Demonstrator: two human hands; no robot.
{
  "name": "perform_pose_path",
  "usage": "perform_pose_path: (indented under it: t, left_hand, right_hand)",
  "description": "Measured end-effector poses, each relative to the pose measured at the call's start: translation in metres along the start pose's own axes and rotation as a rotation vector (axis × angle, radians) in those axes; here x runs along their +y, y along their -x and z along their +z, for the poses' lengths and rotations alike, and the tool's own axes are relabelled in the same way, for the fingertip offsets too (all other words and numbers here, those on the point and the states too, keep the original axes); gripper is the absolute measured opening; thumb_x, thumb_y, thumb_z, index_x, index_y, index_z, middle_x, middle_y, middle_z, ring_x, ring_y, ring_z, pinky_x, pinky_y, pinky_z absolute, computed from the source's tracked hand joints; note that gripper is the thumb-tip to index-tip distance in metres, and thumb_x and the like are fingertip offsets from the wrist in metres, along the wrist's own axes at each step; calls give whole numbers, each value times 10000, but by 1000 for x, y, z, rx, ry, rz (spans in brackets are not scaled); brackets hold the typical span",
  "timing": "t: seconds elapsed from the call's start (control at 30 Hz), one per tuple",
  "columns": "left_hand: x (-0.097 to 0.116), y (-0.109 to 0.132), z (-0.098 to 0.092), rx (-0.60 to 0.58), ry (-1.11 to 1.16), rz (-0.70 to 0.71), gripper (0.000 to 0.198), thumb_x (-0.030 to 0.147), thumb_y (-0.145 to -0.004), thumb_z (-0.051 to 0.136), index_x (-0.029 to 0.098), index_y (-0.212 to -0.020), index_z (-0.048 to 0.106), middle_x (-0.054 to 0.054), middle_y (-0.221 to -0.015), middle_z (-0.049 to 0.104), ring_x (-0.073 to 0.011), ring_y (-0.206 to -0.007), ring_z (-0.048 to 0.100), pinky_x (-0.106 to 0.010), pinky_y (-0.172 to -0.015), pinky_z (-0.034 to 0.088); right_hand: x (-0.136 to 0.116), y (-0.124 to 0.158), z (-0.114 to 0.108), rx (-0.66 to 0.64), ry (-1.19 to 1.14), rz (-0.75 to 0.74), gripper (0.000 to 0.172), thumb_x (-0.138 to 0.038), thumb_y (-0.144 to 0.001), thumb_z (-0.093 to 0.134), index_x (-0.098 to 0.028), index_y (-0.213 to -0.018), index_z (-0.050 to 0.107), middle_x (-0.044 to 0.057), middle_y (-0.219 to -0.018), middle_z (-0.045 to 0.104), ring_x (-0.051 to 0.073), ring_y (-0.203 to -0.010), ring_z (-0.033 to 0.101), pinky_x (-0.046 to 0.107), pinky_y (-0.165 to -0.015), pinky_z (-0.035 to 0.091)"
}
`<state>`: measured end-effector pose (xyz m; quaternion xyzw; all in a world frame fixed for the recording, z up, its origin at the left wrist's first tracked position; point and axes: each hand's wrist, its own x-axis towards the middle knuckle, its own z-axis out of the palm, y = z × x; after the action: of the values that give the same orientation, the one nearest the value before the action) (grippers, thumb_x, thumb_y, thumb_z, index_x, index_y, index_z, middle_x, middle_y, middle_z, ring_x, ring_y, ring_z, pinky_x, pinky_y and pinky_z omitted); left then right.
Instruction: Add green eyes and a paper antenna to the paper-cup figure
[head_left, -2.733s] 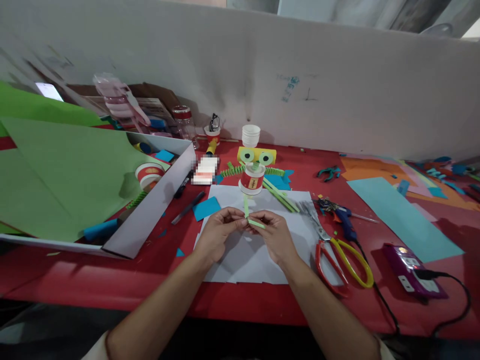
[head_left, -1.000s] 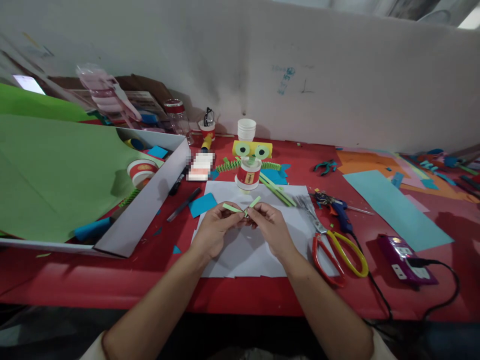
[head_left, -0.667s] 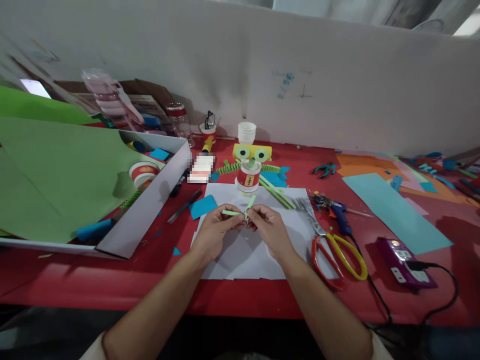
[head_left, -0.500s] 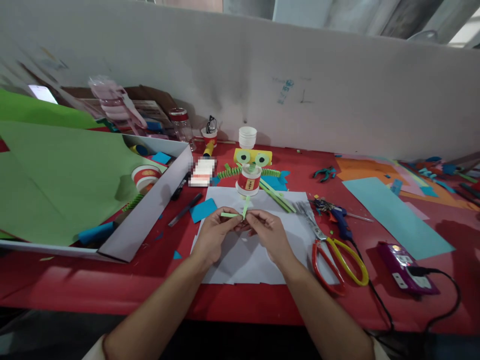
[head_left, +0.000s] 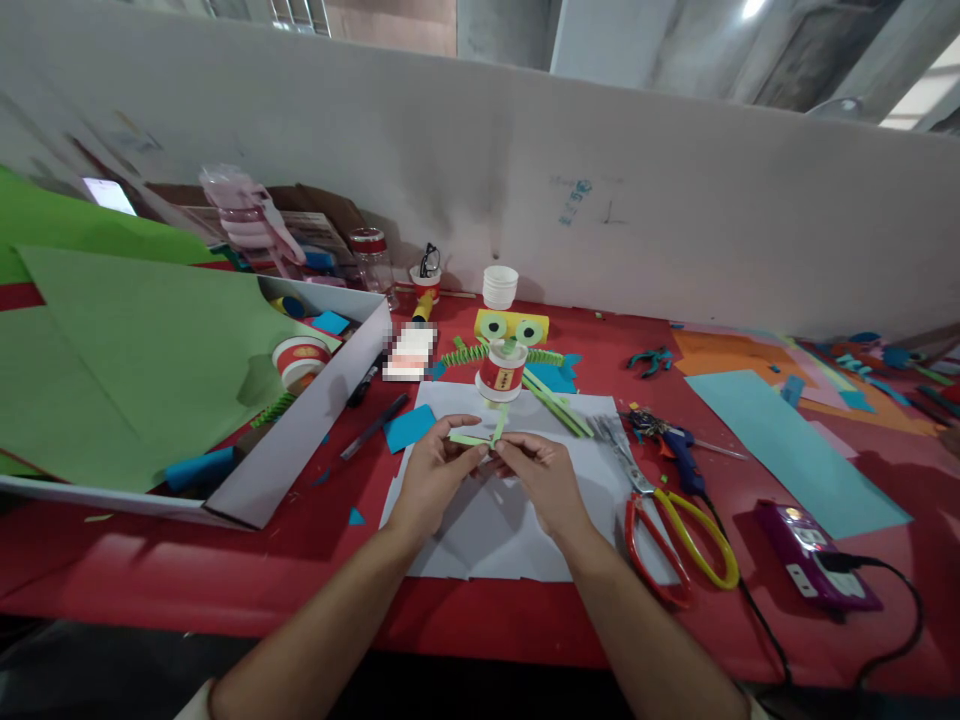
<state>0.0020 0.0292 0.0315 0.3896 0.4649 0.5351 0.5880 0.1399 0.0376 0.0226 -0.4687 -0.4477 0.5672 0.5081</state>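
Green strips pinched, left hand, right hand — cup label illegible.

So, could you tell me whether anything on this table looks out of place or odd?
Nothing is spilled or broken. The red-and-yellow-handled scissors lie open, blades at the white paper sheet's edge beside the right hand, and small blue paper scraps litter the red table.

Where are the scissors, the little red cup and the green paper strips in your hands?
scissors (head_left: 646, 488), head view, where the blades meet the handles.
little red cup (head_left: 501, 372), head view, its red band.
green paper strips (head_left: 471, 439), head view, the sideways strip.
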Motion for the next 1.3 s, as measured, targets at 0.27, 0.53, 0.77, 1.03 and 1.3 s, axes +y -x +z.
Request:
perform_pose_path:
  t: [0.27, 0.53, 0.77, 1.03, 1.3]
  left_hand:
    - [1, -4, -4, -43, 166, -118, 354, 186, -601, 720, 169, -946, 645, 31, -554, 617, -81, -456, 533, -180, -437, 337]
    - [-7, -8, -5, -45, 207, -128, 241, 214, -534, 818, 149, -709, 666, 2, -619, 664, -98, -550, 601, -204, -566, 461]
    - [-6, -7, -4, -20, 185, -139, 273, 229, -513, 840, 146, -694, 652, 7, -591, 646, -108, -556, 606, -224, -583, 470]
    - [-7, -8, -3, 18, 209, -78, 308, 239, -546, 830, 164, -762, 623, 26, -611, 645, -89, -550, 581, -207, -582, 455]
    - [-8, -6, 1, 34, 278, -50, 274, 209, -609, 803, 160, -832, 653, 10, -696, 676, -97, -646, 617, -209, -662, 479]
  right_hand:
    - [-7, 1, 0, 11, -86, 87, 170, -305, -628, 749, -172, -732, 732, 9, -593, 689, 130, -561, 612, 249, -563, 478]
    - [-3, 2, 3, 1, -34, 61, 149, -302, -640, 726, -169, -707, 723, 10, -596, 685, 132, -558, 612, 257, -568, 492]
    - [2, 3, 4, -8, 14, -17, 122, -315, -675, 713, -195, -698, 717, -10, -584, 658, 130, -515, 566, 268, -545, 482]
    - [6, 5, 2, -26, 183, -177, 134, -268, -743, 674, -218, -843, 749, 31, -768, 709, 172, -656, 625, 290, -624, 504]
    - [3, 5, 7, 26, -6, -70, 232, -333, -717, 707, -192, -897, 747, 37, -805, 743, 183, -699, 655, 309, -656, 538]
